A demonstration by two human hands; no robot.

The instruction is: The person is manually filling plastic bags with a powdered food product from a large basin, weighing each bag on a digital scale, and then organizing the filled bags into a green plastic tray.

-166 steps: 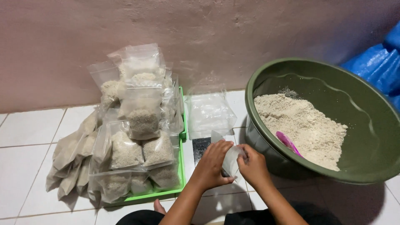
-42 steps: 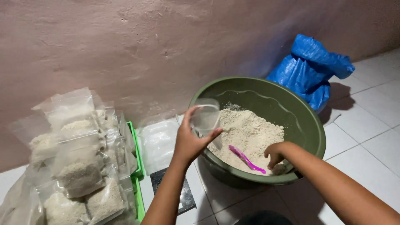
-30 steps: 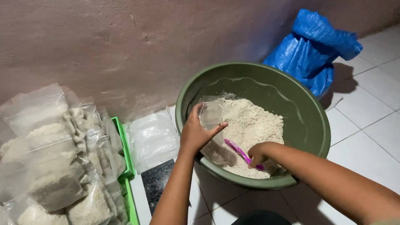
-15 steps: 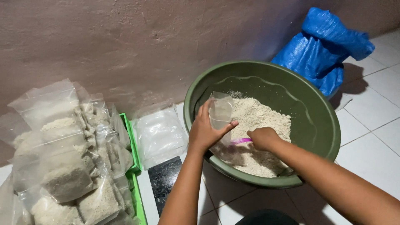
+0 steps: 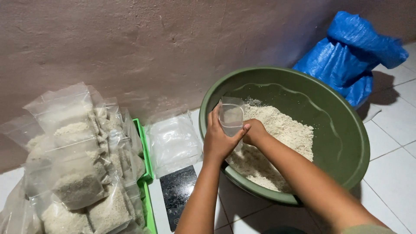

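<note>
Now closer together than 0.5 s ago: right hand (image 5: 255,132) drawn up against the bag (image 5: 231,117). Held upright over the basin (image 5: 346,130) by left hand (image 5: 219,141), fingers wrapped round, probably to catch crumbs (image 5: 281,130). Clear, small, seemingly empty. Right grip: cannot tell.

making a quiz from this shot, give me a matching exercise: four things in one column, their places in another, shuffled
Things:
1. green basin
2. blue sack
3. small clear bag
4. stack of filled bags

Places:
A. in the left hand, over the basin
B. far left, on the green tray
C. against the wall, far right
D. on the floor, holding pale meal

Pairs: 1-D, 2-C, 3-A, 4-B
</note>
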